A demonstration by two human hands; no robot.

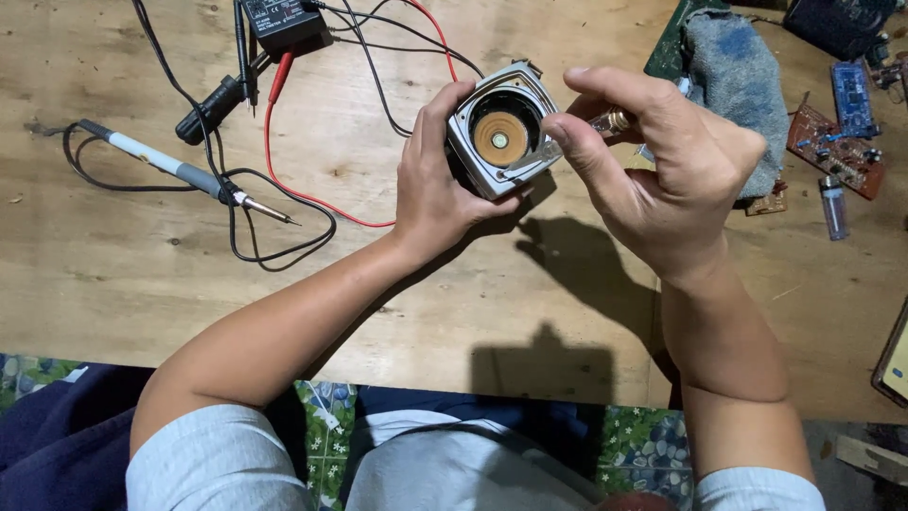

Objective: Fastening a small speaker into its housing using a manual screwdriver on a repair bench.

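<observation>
Silver speaker housing [501, 132] between 2 hands: left hand [437, 185], right hand [662, 170].

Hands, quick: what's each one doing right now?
Left hand: closed around the small square speaker unit, holding it up.
Right hand: fingers pinched on a thin metal tool at the speaker's edge.

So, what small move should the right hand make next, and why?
Probably ease the tool tip a little deeper along the rim of the small speaker unit. The right hand pinches the tool at that edge, while the left hand steadies the housing above the table.
</observation>
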